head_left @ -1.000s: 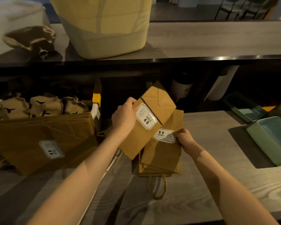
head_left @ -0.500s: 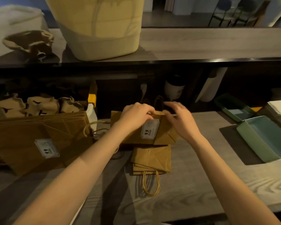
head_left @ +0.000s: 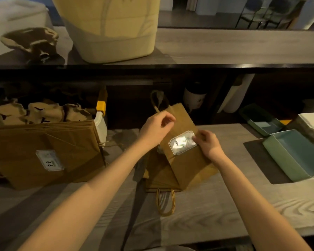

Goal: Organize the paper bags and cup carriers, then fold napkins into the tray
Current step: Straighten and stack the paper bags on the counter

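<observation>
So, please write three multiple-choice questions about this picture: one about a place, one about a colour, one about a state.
1. Where is the large stack of paper bags?
A. left of the hands
B. inside the tray
C. on the upper shelf

2. What colour is the nearest tray?
A. red
B. green
C. black

3. What does the right hand do?
A. hangs free
B. holds a cup
C. grips the tilted bag

Answers: 1 A, it stands at the left of the counter; 2 B, its walls are pale green; 3 C, its fingers pinch the bag beside the label.

bag (head_left: 187,165): matt brown paper
label (head_left: 182,143): glossy, glaring
handle (head_left: 165,201): twisted paper cord
counter (head_left: 216,205): matt grained wood
tray (head_left: 286,158): smooth glazed green
</observation>
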`<state>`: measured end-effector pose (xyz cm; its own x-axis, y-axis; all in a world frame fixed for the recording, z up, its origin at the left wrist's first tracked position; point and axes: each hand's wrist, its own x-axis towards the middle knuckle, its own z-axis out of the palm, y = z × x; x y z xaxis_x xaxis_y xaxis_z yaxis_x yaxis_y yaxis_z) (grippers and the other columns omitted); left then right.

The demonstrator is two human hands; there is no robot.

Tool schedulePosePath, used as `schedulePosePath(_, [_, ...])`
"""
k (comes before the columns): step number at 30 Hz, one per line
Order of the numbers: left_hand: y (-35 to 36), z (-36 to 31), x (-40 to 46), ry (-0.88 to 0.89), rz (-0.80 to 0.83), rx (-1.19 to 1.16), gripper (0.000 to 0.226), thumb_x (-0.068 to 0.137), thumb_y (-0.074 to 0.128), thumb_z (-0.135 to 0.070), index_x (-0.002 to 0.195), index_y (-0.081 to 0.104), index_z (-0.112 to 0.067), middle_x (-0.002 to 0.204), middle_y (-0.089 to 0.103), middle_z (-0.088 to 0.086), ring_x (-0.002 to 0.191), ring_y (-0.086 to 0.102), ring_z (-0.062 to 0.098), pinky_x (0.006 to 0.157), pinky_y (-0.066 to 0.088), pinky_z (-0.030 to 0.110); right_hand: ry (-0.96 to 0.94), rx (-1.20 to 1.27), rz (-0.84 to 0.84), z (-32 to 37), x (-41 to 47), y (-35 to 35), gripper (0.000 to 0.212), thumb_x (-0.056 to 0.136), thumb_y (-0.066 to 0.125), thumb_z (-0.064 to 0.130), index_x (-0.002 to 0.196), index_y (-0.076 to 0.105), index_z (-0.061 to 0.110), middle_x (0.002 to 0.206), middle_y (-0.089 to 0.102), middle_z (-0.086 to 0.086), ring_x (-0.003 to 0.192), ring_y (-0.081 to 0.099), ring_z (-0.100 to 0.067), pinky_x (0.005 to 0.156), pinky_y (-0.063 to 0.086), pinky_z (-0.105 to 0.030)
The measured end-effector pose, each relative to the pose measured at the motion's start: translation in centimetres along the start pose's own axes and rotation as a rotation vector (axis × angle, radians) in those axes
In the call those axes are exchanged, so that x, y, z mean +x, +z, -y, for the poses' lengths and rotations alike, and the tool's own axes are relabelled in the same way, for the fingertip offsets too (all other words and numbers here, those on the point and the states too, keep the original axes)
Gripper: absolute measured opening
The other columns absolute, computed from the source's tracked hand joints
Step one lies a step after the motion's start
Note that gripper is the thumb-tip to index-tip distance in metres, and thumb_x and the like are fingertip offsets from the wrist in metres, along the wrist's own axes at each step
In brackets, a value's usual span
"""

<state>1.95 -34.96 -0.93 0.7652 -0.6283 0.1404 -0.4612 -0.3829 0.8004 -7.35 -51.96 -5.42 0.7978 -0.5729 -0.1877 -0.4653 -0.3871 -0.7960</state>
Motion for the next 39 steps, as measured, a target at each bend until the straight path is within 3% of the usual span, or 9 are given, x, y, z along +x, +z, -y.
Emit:
schedulePosePath(5, [2.3, 4.5, -1.1, -0.45, -0.069, -0.277, 0.016, 0.094, 0.048, -0.012, 0.108, 0.055, -0.011, 0.09, 0.06, -0.002, 0.082, 0.057, 0.012, 0.063, 0.042, 0.018, 0.334, 0.376, -0.016, -3.2, 0.5, 2.9, 0.051, 0.096, 0.052, 0.02, 0.14, 0.034, 0.004, 0.135, 0.047, -0.011, 0.121, 0.048, -0.03, 0.102, 0.041, -0.044])
schedulePosePath(9, [3.4, 7.4, -2.4, -0.674, -0.07, -0.308, 0.022, 0.094, 0.049, -0.011, 0.115, 0.055, -0.008, 0.11, 0.06, 0.01, 0.09, 0.053, 0.016, 0.074, 0.045, 0.025, 0.42, 0.295, -0.046, -4.4, 1.4, 5.0, 0.04, 0.096, 0.05, 0.014, 0.132, 0.042, 0.001, 0.126, 0.055, -0.014, 0.114, 0.053, -0.032, 0.099, 0.043, -0.046])
schedulePosePath(11, [3.7, 8.2, -2.7, -0.781, -0.092, -0.377, 0.027, 0.094, 0.05, -0.012, 0.12, 0.054, -0.007, 0.116, 0.058, 0.012, 0.096, 0.053, 0.02, 0.079, 0.045, 0.029, 0.455, 0.256, -0.021, -4.4, 1.9, 5.4, 0.027, 0.095, 0.051, 0.012, 0.119, 0.051, -0.001, 0.112, 0.06, -0.017, 0.1, 0.058, -0.03, 0.089, 0.05, -0.044])
schedulePosePath(13, [3.8, 8.8, -3.0, -0.858, -0.108, -0.402, 0.032, 0.093, 0.051, -0.012, 0.124, 0.053, -0.006, 0.118, 0.057, 0.014, 0.101, 0.053, 0.025, 0.081, 0.044, 0.03, 0.464, 0.257, 0.038, -3.9, 2.1, 5.5, 0.009, 0.095, 0.05, 0.008, 0.097, 0.055, 0.001, 0.088, 0.059, -0.013, 0.073, 0.055, -0.021, 0.063, 0.048, -0.032])
schedulePosePath(16, [3.9, 9.3, -3.3, -0.945, -0.05, -0.435, 0.011, 0.094, 0.048, -0.009, 0.093, 0.059, -0.011, 0.103, 0.057, 0.012, 0.098, 0.053, 0.024, 0.08, 0.042, 0.031, 0.461, 0.282, 0.101, -3.4, 2.3, 5.9, 0.013, 0.094, 0.054, 0.013, 0.094, 0.056, 0.001, 0.073, 0.053, -0.007, 0.063, 0.048, -0.016, 0.058, 0.041, -0.029])
schedulePosePath(23, [3.6, 9.5, -3.1, -0.883, -0.016, -0.486, 0.021, 0.095, 0.046, -0.009, 0.082, 0.062, -0.013, 0.082, 0.062, 0.003, 0.076, 0.056, 0.013, 0.07, 0.043, 0.026, 0.482, 0.342, 0.164, -3.6, 2.3, 5.9, 0.026, 0.084, 0.07, 0.018, 0.095, 0.057, -0.001, 0.09, 0.062, -0.014, 0.077, 0.059, -0.022, 0.073, 0.053, -0.036])
schedulePosePath(29, [3.6, 9.4, -2.6, -0.829, -0.008, -0.505, 0.003, 0.088, 0.06, -0.012, 0.091, 0.059, -0.013, 0.099, 0.066, 0.007, 0.091, 0.063, 0.018, 0.078, 0.051, 0.031, 0.531, 0.579, 0.22, -3.4, 2.0, 4.6, 0.018, 0.089, 0.062, 0.013, 0.101, 0.056, 0.001, 0.087, 0.065, -0.01, 0.075, 0.061, -0.019, 0.066, 0.054, -0.031])
schedulePosePath(34, [4.1, 8.3, -2.3, -0.831, 0.009, -0.523, 0.027, 0.081, 0.069, -0.021, 0.102, 0.056, -0.013, 0.106, 0.064, 0.005, 0.103, 0.059, 0.022, 0.091, 0.046, 0.039, 0.48, 0.582, 0.2, -3.0, 1.9, 3.9, 0.03, 0.086, 0.067, 0.016, 0.109, 0.051, 0.005, 0.094, 0.065, -0.009, 0.08, 0.062, -0.021, 0.069, 0.054, -0.033])
schedulePosePath(39, [3.8, 7.8, -2.1, -0.845, 0.073, -0.682, 0.045, 0.092, 0.054, -0.028, 0.133, 0.045, -0.011, 0.125, 0.058, 0.009, 0.116, 0.053, 0.024, 0.1, 0.042, 0.045, 0.495, 0.629, 0.179, -3.1, 1.9, 2.8, 0.021, 0.087, 0.065, 0.014, 0.103, 0.054, 0.006, 0.09, 0.065, -0.009, 0.078, 0.063, -0.021, 0.065, 0.052, -0.032])
